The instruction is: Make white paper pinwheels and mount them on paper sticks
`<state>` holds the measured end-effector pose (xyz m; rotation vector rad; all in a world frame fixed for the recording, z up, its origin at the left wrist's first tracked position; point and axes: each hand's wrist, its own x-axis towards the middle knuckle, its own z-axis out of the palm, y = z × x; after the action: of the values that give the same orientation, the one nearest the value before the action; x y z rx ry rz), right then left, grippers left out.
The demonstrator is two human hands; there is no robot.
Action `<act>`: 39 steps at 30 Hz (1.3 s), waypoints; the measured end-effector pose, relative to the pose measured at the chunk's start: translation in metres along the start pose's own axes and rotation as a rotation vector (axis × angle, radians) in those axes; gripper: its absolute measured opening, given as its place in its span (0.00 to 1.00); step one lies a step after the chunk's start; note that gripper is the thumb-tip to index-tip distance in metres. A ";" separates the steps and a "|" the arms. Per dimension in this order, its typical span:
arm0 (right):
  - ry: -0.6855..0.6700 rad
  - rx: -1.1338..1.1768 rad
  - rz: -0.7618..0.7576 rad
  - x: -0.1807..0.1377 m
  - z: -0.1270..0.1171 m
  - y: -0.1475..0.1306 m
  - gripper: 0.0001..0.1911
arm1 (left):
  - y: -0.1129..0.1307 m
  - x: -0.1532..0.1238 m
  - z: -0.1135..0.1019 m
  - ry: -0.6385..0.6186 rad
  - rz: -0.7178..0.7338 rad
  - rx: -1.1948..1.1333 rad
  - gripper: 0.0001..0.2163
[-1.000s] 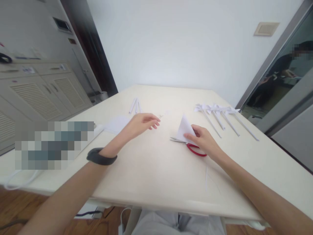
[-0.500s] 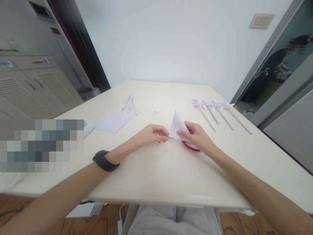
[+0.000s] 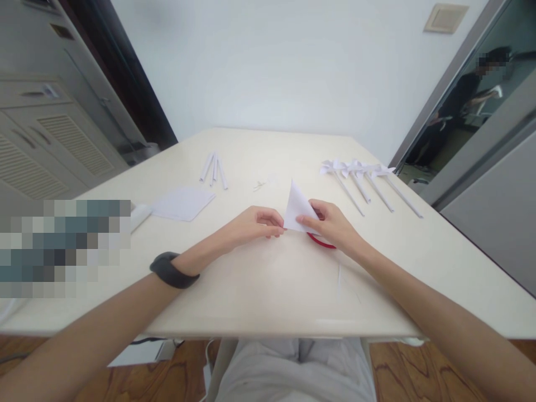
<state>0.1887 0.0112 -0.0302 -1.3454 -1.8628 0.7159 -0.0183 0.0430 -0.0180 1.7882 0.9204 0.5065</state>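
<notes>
Head camera view: the right hand [image 3: 330, 220] grips a white paper [image 3: 298, 206] by its right side, thumb on the near face and the other fingers behind. The paper stands tilted over the middle of the table [image 3: 251, 290], its point upward. The left hand [image 3: 263, 223] has its thumb and fingers curled together at the paper's lower left corner; they seem to touch it, but I cannot tell whether they pinch it. A second ago this hand hung apart from the paper, so now both hands are at work on it. The paper also covers more of the scissors [image 3: 321, 242] than before, leaving part of the red handle showing beneath.

Near the right forearm lies a thin strip [image 3: 339, 279]. Beyond the hands are small scraps [image 3: 259, 185]. On the left are flat sheets [image 3: 182, 204] and, farther back, rolled paper sticks [image 3: 214, 170]; on the right, a row of paper pinwheels [image 3: 355, 167].

The left wrist wears a plain black band [image 3: 173, 270]. A label [image 3: 50, 90] on the cabinet [image 3: 54, 131] is too blurred to read, and no brand or other writing is legible.
</notes>
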 end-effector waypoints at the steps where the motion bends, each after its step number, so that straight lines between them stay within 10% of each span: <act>1: 0.000 -0.002 -0.001 0.000 0.000 0.000 0.09 | 0.001 -0.001 0.000 -0.007 -0.001 0.001 0.06; 39: 0.003 0.029 0.037 -0.001 0.002 -0.003 0.10 | 0.001 0.000 -0.001 0.030 -0.095 -0.041 0.07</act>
<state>0.1853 0.0088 -0.0294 -1.3652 -1.8226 0.7569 -0.0185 0.0433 -0.0164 1.6951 1.0035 0.4894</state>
